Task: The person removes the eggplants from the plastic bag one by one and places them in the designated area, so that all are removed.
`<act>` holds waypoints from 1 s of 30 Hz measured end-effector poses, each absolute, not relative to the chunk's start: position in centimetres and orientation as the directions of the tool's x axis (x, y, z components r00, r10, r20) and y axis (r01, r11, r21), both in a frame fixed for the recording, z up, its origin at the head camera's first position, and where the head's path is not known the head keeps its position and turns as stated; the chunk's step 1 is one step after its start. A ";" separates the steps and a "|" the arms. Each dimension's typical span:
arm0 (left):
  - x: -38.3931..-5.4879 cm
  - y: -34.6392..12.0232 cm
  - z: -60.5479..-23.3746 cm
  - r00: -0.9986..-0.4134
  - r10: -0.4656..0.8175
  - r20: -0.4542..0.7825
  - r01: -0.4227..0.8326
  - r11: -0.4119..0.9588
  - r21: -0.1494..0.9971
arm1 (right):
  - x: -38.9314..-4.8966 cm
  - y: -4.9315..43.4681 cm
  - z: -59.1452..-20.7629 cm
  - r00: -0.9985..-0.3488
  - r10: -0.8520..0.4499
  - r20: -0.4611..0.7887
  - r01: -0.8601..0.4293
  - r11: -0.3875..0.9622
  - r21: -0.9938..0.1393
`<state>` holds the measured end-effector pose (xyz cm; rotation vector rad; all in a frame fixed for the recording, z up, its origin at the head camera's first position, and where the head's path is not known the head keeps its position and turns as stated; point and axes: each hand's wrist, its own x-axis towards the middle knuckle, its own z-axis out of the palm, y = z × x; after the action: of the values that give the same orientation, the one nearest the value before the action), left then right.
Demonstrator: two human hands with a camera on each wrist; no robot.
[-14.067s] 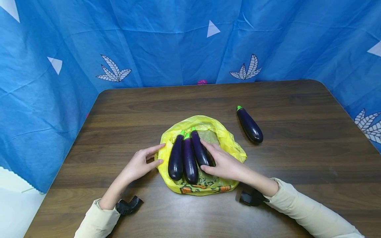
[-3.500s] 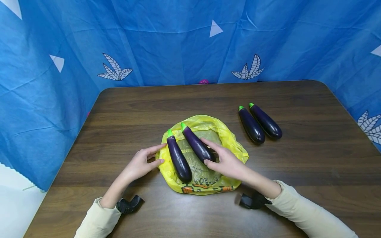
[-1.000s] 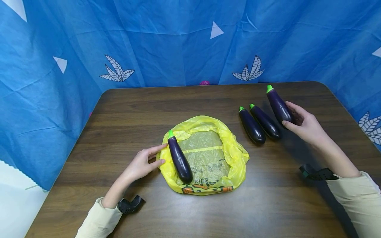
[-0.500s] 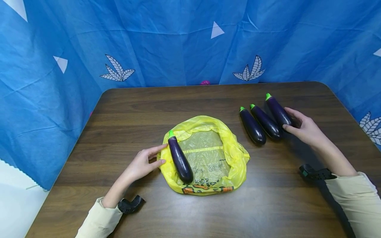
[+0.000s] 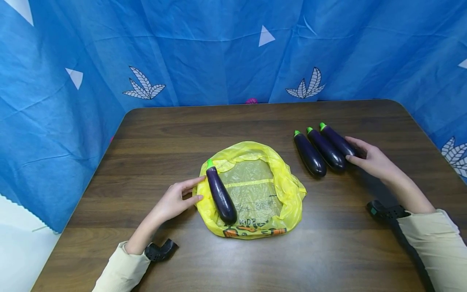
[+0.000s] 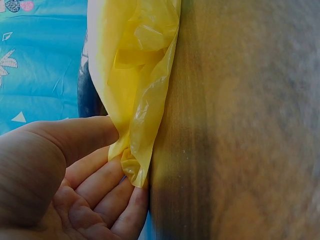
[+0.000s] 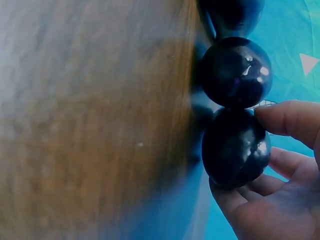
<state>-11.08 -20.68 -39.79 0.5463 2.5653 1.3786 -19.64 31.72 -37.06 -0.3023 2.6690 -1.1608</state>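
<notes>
My right hand (image 5: 373, 160) grips the thick end of an eggplant (image 5: 337, 140) at the right of the table. In the right wrist view the thumb and fingers span this eggplant (image 7: 236, 150), which is against the neighbouring one (image 7: 237, 72). Two more eggplants, the middle one (image 5: 326, 150) and the left one (image 5: 309, 155), lie beside it, green stems pointing away. A yellow plastic bag (image 5: 292, 194) with its rim rolled down lies mid-table, one eggplant (image 5: 220, 196) at its left side. My left hand (image 5: 175, 200) pinches the bag's left edge (image 6: 132, 160) between thumb and fingers.
The brown wooden table (image 5: 164, 138) has rounded far corners. Behind it and along the sides hangs a blue cloth (image 5: 204, 52) with leaf and triangle prints. Black wrist cameras, one left (image 5: 160, 250) and one right (image 5: 386, 211), sit by the sleeves.
Two eggplants have gone from the bag to the right of the table since the first frame. Lately the right hand lowered the newest one and shifted it left against its neighbour. The left hand stayed.
</notes>
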 end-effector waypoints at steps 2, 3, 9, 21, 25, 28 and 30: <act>-11.1 -20.7 -39.8 -0.917 0.398 0.015 0.233 0.505 0.831 | -19.7 31.7 -37.1 -0.952 -0.281 -0.119 -0.101 0.657 -0.747; -11.1 -20.7 -39.8 -0.918 0.397 0.014 0.232 0.507 0.830 | -19.7 31.7 -37.2 -0.951 -0.285 -0.120 -0.102 0.655 -0.749; -11.1 -20.7 -39.7 -0.920 0.391 0.009 0.227 0.516 0.826 | -19.8 31.6 -37.1 -0.952 -0.276 -0.132 -0.089 0.664 -0.742; -11.0 -20.6 -39.8 -0.920 0.391 0.007 0.223 0.511 0.830 | -19.5 31.8 -36.8 -0.968 -0.228 -0.106 -0.076 0.668 -0.740; -11.0 -20.6 -39.8 -0.919 0.393 0.009 0.227 0.510 0.830 | -19.1 31.7 -36.3 -0.984 -0.179 -0.027 -0.105 0.686 -0.720; -11.0 -20.6 -39.7 -0.919 0.394 0.008 0.227 0.513 0.828 | -18.5 31.1 -35.4 -0.989 -0.137 0.049 -0.133 0.712 -0.690; -11.1 -20.6 -39.7 -0.920 0.393 0.007 0.226 0.512 0.829 | -18.1 30.3 -34.7 -0.985 -0.129 0.115 -0.172 0.724 -0.668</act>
<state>-11.05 -20.64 -39.73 0.5313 2.5702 1.3677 -18.11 30.28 -34.71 -0.2600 2.9727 -1.1606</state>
